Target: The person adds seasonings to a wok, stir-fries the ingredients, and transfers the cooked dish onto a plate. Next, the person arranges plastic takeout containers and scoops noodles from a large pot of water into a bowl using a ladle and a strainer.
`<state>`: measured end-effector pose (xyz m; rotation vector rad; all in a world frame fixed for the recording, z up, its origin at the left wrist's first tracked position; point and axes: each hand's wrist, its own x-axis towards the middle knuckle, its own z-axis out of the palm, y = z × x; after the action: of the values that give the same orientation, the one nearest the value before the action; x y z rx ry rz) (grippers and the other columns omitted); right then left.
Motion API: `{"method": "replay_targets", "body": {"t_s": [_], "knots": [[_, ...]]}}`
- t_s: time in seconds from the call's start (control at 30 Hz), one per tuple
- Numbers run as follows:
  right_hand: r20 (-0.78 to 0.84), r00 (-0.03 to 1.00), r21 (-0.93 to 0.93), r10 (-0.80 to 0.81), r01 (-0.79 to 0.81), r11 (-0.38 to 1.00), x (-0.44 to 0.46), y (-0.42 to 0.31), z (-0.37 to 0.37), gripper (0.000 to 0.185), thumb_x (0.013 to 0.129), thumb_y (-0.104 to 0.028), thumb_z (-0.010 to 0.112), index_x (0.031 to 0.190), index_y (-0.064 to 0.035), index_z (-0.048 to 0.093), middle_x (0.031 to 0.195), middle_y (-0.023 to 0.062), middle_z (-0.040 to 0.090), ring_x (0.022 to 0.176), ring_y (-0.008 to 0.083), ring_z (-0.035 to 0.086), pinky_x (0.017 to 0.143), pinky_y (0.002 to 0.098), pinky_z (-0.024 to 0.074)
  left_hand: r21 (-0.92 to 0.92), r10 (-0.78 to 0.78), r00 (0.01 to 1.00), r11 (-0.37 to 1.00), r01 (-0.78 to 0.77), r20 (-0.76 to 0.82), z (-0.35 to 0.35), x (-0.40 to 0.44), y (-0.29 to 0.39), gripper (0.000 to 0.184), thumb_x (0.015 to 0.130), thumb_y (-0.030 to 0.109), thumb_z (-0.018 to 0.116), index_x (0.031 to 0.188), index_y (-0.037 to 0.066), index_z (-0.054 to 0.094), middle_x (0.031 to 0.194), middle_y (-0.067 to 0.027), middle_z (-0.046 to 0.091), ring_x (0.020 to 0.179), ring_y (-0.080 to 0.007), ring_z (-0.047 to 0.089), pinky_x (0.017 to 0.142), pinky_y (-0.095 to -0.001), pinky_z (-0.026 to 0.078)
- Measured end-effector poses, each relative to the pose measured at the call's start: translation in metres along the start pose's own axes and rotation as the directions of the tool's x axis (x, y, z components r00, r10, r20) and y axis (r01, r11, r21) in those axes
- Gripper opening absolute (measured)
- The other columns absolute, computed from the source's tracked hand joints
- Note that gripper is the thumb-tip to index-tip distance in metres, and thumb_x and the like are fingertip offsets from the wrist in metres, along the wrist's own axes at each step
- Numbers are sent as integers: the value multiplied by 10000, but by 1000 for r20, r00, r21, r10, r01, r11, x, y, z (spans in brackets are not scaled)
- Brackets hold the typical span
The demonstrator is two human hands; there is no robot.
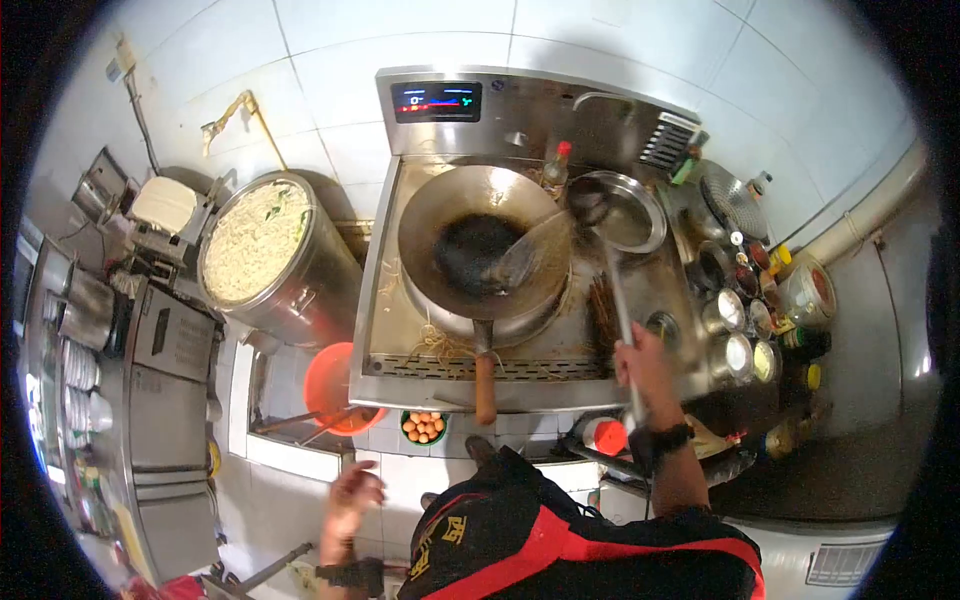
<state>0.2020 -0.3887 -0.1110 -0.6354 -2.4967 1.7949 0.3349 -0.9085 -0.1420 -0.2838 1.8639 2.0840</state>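
Note:
My right hand (645,365) is closed round the long handle of a ladle (622,300), right of the wok. The ladle's dark bowl end is blurred by motion, between the wok's right rim and a round metal basin (655,235). A blurred, fan-shaped streak reaches from there into the wok; I cannot tell what it is. The wok (430,215) sits on the stove, dark at its bottom, its wooden handle (485,390) pointing towards me. My left hand (352,497) hangs low at the left, away from the stove, fingers loosely apart, holding nothing.
Left of the stove (375,350) stands a tall metal pot (325,285) heaped with pale food. Below are an orange bucket (335,375) and a basket of eggs (424,428). A red-capped bottle (555,172) stands behind the wok. Several seasoning containers (738,355) crowd the right side.

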Motion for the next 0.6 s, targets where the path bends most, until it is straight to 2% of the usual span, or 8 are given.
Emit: {"method": "replay_targets", "body": {"t_s": [0.17,0.27,0.3,0.33,0.37,0.47,0.53,0.6], "knots": [[-222,896,-608,-384,180,773,128,69,-38,360,828,-78,620,1170,32,591,614,123,575,555,211,620,538,406,522,388,390,794,897,-213,-466,-15,-52,137,356,871,117,650,1201,21,559,902,-13,572,824,-114,532,746,-266,461],[36,973,-880,-228,139,454,155,29,-60,266,803,-145,640,1009,19,607,639,155,572,619,244,622,616,420,516,820,884,366,429,-380,-293,-6,-102,221,378,921,234,559,1205,-13,533,972,-73,593,851,-160,546,788,-304,460],[168,967,-895,-190,230,381,190,52,-77,228,810,-159,636,958,11,600,647,153,571,605,244,611,610,409,509,870,764,636,239,-432,106,-123,-169,229,407,929,308,523,1195,-1,526,1029,-93,610,889,-178,574,802,-310,476],[294,944,-889,-149,327,321,224,75,-95,200,817,-172,632,907,3,594,656,151,570,591,244,601,605,397,502,817,930,329,60,-573,163,-64,-178,260,414,930,313,523,1206,4,519,1045,-94,606,908,-183,570,815,-323,468],[301,946,-644,-119,293,707,211,56,-95,167,854,-185,597,867,-19,582,683,124,582,593,224,588,600,371,485,773,951,200,-57,-631,234,-29,-186,277,422,930,319,523,1216,10,512,1061,-94,602,927,-189,565,828,-336,461],[712,645,392,-278,-35,919,305,177,-188,224,897,-203,575,961,-9,667,855,71,649,738,200,608,690,342,522,702,949,102,-145,-698,298,17,-193,294,445,931,337,523,1248,27,491,1109,-97,589,984,-204,552,866,-374,438],[388,885,118,-257,228,966,230,57,-159,229,911,-206,571,1050,-34,635,899,61,638,740,168,599,679,320,518,683,958,46,-169,-711,285,31,-194,284,461,932,349,523,1270,38,477,1140,-99,581,1022,-215,543,891,-399,423],[282,863,28,-419,429,903,138,17,-128,261,926,-208,568,1138,-59,603,944,52,628,742,136,589,667,298,515,669,960,46,-157,-727,275,27,-190,282,479,932,360,522,1291,49,462,1172,-101,572,1060,-225,534,916,-424,407]]}}
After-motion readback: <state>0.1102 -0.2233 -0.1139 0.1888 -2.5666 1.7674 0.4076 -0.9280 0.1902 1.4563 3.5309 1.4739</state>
